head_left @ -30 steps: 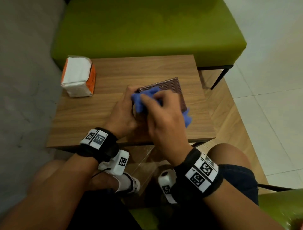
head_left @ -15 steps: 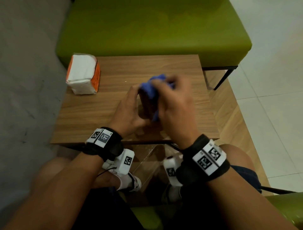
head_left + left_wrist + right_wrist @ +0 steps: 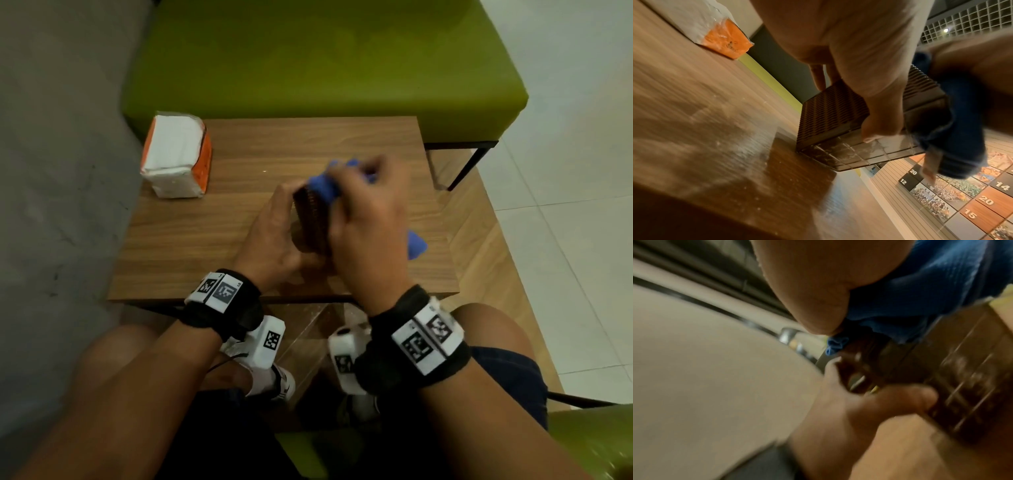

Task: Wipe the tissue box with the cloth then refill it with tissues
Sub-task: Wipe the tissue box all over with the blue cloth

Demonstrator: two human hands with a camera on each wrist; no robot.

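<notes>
the dark brown woven-textured tissue box point(image 3: 310, 222) is tipped up on one edge near the front middle of the brown wooden surface point(image 3: 205, 240), and its clear gridded base, seen from the left wrist, is lifted off the wood on the near side. the left hand point(image 3: 274, 236) clamps the box, thumb curled over the base edge and fingers round the far side. the right hand point(image 3: 368, 219) is closed on the crumpled blue cloth point(image 3: 323, 186), pressing it against the box's upper and right faces; a tail of cloth sticks out below the hand at the right. the right hand is blurred in its wrist view, so the exact finger placement there is hard to tell. the white plastic-wrapped tissue pack with orange ends point(image 3: 176, 161) stands well apart at the far left corner, untouched, so wiping looks under way and refilling not yet begun. the risks from here: the box balances on one edge, so a hard wipe against a slack left grip could twist it out or slide it along the wood; the loose cloth tail may snag on the woven ribs; and faces covered by the left hand could go unwiped unless the box is turned.
</notes>
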